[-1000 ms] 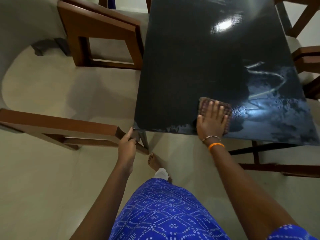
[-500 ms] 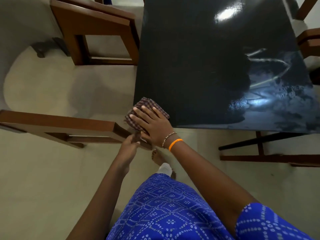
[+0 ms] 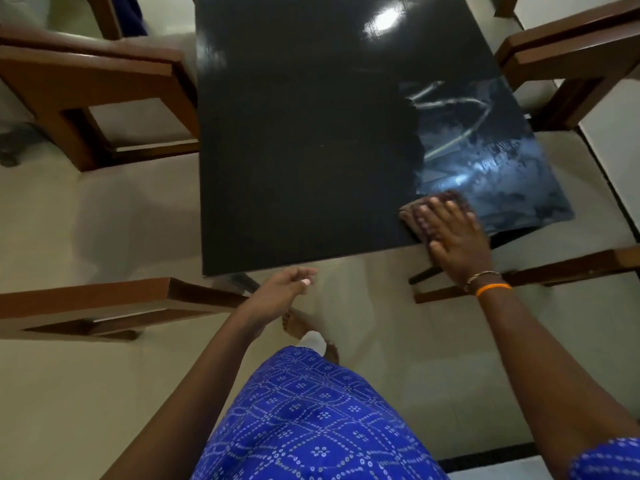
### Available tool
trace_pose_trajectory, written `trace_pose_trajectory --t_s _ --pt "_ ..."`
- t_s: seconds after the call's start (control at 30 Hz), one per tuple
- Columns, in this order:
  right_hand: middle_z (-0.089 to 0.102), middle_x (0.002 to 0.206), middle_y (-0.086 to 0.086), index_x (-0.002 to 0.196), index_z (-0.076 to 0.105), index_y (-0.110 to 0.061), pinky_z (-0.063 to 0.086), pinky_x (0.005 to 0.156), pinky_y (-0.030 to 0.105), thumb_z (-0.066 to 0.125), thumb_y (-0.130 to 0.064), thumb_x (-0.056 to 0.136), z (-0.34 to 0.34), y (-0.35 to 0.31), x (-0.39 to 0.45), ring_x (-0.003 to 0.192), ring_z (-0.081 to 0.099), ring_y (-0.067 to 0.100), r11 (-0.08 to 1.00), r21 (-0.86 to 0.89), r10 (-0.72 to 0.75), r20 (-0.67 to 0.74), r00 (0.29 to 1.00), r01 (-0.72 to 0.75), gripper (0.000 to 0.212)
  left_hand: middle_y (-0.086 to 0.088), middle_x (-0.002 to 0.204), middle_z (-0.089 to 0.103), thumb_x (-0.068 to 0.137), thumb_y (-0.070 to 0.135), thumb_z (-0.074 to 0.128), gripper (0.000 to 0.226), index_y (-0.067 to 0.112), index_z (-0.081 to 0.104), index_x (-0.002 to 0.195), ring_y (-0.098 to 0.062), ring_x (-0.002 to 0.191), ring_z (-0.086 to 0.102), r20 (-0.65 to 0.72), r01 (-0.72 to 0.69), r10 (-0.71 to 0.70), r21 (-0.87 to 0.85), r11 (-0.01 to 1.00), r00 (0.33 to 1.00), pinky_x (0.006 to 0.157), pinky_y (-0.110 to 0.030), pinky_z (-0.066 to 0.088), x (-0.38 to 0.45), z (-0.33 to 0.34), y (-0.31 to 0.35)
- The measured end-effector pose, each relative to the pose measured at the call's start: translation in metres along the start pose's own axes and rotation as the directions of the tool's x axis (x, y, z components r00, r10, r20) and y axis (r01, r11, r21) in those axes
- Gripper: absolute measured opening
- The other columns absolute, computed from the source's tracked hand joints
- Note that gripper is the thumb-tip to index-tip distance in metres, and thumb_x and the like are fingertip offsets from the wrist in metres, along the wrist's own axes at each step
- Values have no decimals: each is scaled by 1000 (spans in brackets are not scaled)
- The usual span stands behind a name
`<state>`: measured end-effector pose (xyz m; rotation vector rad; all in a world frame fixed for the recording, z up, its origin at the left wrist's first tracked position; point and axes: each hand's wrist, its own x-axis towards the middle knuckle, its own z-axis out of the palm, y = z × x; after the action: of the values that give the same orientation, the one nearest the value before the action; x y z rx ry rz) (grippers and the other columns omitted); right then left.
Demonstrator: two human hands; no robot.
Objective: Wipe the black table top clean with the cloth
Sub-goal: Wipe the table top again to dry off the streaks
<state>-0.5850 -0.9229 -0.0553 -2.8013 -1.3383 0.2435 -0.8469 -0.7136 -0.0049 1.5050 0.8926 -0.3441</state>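
The black table top fills the upper middle of the view; its right part shows pale smears and streaks. A brown checked cloth lies near the table's near right edge. My right hand presses flat on the cloth with straight fingers, motion-blurred. My left hand hovers just below the near table edge, fingers loosely curled, holding nothing.
Wooden chairs ring the table: one at the far left, one at the near left, one at the far right. A chair rail runs under the near right corner. My foot stands on the beige floor.
My right hand has swept the cloth from the near left corner across to the near right part of the table. My left hand has left the near left chair and moved right.
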Motion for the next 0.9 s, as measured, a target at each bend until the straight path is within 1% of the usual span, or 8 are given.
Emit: trace_pose_trajectory --t_s 0.1,0.17,0.33,0.43,0.53,0.7,0.8,0.9 --pt "16 159 -1 148 21 -27 11 115 44 22 -39 83 -5 48 -3 146 16 24 956 80 285 -32 958 -281 66 6 125 51 96 25 42 26 30 52 119 -13 115 47 17 -6 5 14 1000 1000 95 -38 41 6 2 13" --pt "12 160 2 149 18 -24 8 117 46 25 -35 86 -5 57 3 147 12 26 886 134 453 -36 891 -445 65 6 125 50 96 23 43 26 30 53 119 -7 108 48 -21 -55 55 11 998 998 84 -29 43 9 6 17" --pt "9 160 10 150 17 -17 0 118 52 38 -28 94 5 -14 35 146 7 33 723 251 676 -64 734 -643 61 10 125 47 94 13 45 31 30 53 119 7 96 45 -351 -216 192 -30 976 917 69 -12 36 18 15 18" --pt "4 160 9 150 11 -19 -4 117 49 37 -34 94 12 -87 50 147 2 32 836 236 519 -47 854 -495 63 9 124 49 93 8 45 33 29 53 118 3 102 49 -458 -286 243 -25 958 855 74 -12 39 25 13 22" --pt "0 160 7 150 8 -21 -6 117 46 35 -39 96 18 -162 62 147 -3 31 959 232 168 -12 986 -160 63 8 120 51 92 4 45 34 28 54 114 2 105 52 -511 -390 318 -36 920 799 81 -16 45 32 7 33" --pt "8 160 -1 149 17 -27 -1 119 44 32 -41 97 20 -201 76 148 0 24 929 195 -327 41 944 313 56 -2 119 54 91 4 45 31 22 52 114 -9 104 57 -563 -439 329 -68 896 758 84 -27 51 49 -6 53" --pt "15 159 -3 148 18 -29 3 118 42 34 -44 96 16 -154 88 148 9 21 907 133 -403 4 915 399 56 3 117 55 90 5 47 32 23 54 116 -4 104 56 -544 -422 323 -62 905 774 86 -26 50 64 -8 59" --pt "20 158 -2 148 23 -28 8 117 42 38 -41 94 6 -85 103 147 14 22 965 85 -247 -31 968 249 58 11 114 53 90 4 48 35 30 54 112 0 106 53 -520 -374 311 -19 927 795 90 -24 47 82 -5 67"
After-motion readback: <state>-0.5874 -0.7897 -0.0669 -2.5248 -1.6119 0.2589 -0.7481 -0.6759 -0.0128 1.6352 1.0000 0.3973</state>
